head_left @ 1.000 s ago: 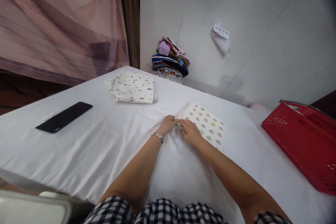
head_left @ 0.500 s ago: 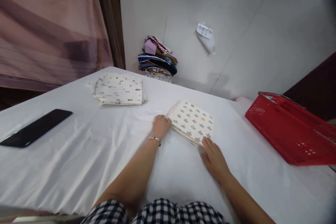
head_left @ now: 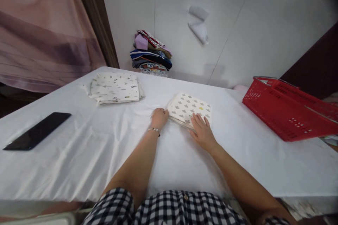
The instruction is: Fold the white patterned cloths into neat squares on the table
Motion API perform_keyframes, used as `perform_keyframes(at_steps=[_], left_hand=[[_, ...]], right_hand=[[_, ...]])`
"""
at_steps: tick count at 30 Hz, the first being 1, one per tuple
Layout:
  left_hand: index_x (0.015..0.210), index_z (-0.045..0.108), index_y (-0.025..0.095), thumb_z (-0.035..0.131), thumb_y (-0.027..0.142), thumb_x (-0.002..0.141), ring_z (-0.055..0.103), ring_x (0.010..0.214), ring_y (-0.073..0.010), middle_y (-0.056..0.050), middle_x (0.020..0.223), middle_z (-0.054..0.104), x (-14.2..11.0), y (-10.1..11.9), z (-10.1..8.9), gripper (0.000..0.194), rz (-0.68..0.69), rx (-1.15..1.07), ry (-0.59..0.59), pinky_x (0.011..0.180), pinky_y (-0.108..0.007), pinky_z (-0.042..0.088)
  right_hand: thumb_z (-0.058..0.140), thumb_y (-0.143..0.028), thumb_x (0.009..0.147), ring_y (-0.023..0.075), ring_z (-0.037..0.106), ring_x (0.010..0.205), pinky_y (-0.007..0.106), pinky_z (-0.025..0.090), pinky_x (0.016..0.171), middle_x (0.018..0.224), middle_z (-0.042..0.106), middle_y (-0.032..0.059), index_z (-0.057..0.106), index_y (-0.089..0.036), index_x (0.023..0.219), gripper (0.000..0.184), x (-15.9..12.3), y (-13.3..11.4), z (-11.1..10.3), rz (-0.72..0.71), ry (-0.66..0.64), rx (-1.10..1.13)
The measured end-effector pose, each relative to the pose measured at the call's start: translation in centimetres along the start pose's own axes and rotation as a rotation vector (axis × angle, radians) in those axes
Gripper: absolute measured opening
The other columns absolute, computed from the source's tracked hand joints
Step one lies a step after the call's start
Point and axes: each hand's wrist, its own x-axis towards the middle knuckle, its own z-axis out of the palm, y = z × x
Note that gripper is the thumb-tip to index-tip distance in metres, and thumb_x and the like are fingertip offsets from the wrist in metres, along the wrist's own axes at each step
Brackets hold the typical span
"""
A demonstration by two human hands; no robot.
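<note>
A folded white cloth point(head_left: 188, 108) with a grey cloud-like print and a few yellow and green motifs lies in layers on the white-covered table. My left hand point(head_left: 160, 117), a bracelet at its wrist, has its fingers curled around the cloth's left corner. On the near right part of the same cloth rests my right hand point(head_left: 204, 134), fingers stretched out and thumb low at the near edge. Further left lies a stack of folded white cloths point(head_left: 114, 88) with small scattered prints, untouched by either hand.
A black phone-like slab point(head_left: 38, 132) lies at the table's left. To the right stands a red plastic basket point(head_left: 285, 112) with a metal handle. Folded clothes point(head_left: 151, 52) are piled beyond the far edge, by the wall. A pinkish curtain point(head_left: 44, 31) hangs at the left.
My right hand has slid from the cloth's near right corner inward and left, over its top. My left hand stays at the left corner. The camera view has shifted slightly.
</note>
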Motion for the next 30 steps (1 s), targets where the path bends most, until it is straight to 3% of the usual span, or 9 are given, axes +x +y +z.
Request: perform_keyframes(at_steps=[6,13,15,17,19,22,25,30], left_hand=[[0.082,0.065,0.013,0.031,0.029,0.086,0.049,0.107,-0.0261,-0.015,0.102,0.061,-0.2,0.4,-0.1,0.037,-0.002,0.041,0.010,0.086,-0.034,0.040],[0.084,0.065,0.012,0.033,0.031,0.087,0.051,0.105,-0.0263,-0.015,0.101,0.062,-0.1,0.2,-0.7,0.037,0.008,0.029,0.003,0.085,-0.036,0.043],[0.094,0.064,0.012,0.037,0.033,0.086,0.049,0.110,-0.0273,-0.016,0.112,0.058,-0.1,0.4,-0.7,0.035,0.011,0.010,0.074,0.087,-0.037,0.043],[0.109,0.059,0.013,0.038,0.033,0.087,0.041,0.120,-0.0277,-0.014,0.127,0.050,-0.3,0.9,-0.6,0.037,0.098,0.013,0.192,0.094,-0.040,0.038],[0.120,0.053,0.018,0.035,0.034,0.089,0.031,0.129,-0.0257,-0.010,0.136,0.043,-0.7,1.5,-0.1,0.039,0.292,0.037,0.227,0.103,-0.042,0.029],[0.124,0.049,0.026,0.031,0.039,0.091,0.027,0.132,-0.0231,-0.003,0.139,0.042,-1.3,2.0,0.8,0.040,0.503,0.073,0.052,0.107,-0.047,0.020],[0.128,0.045,0.030,0.027,0.047,0.091,0.025,0.134,-0.0235,-0.001,0.140,0.039,-1.5,1.7,1.5,0.044,0.458,0.078,-0.113,0.106,-0.054,0.018],[0.129,0.043,0.031,0.026,0.048,0.091,0.020,0.136,-0.0230,-0.001,0.143,0.035,-1.3,1.0,1.7,0.046,0.413,0.016,-0.162,0.106,-0.056,0.015]], right_hand=[[0.035,-0.046,0.090,0.0254,0.021,0.134,0.048,0.016,0.108,0.145,0.030,0.0097,0.029,-0.016,0.140,0.058,-0.7,0.5,2.7,0.008,-0.061,0.000],[0.033,-0.045,0.091,0.0248,0.025,0.133,0.046,0.017,0.107,0.144,0.033,0.0097,0.032,-0.016,0.139,0.056,-0.7,0.0,2.6,0.015,-0.026,-0.039],[0.034,-0.045,0.090,0.0245,0.026,0.132,0.045,0.018,0.107,0.144,0.032,0.0094,0.033,-0.016,0.138,0.056,-0.6,-0.1,2.5,0.023,-0.021,-0.050],[0.036,-0.044,0.090,0.0243,0.026,0.132,0.045,0.017,0.107,0.144,0.032,0.0094,0.033,-0.015,0.138,0.056,-0.5,-0.2,2.5,0.031,-0.018,-0.060],[0.036,-0.042,0.090,0.0245,0.026,0.132,0.045,0.017,0.108,0.144,0.032,0.0098,0.033,-0.015,0.138,0.056,-0.5,-0.2,2.5,0.033,-0.016,-0.064],[0.036,-0.041,0.090,0.0254,0.025,0.133,0.047,0.017,0.107,0.145,0.030,0.0103,0.031,-0.015,0.139,0.056,-0.5,-0.2,2.6,0.024,-0.021,-0.050],[0.037,-0.041,0.089,0.0250,0.023,0.134,0.047,0.016,0.108,0.145,0.029,0.0099,0.031,-0.016,0.140,0.056,-0.5,-0.2,2.8,0.027,-0.027,-0.002],[0.043,-0.040,0.087,0.0227,0.028,0.132,0.046,0.018,0.109,0.142,0.036,0.0067,0.040,-0.021,0.134,0.051,-0.4,0.7,2.3,0.109,0.026,0.260]])
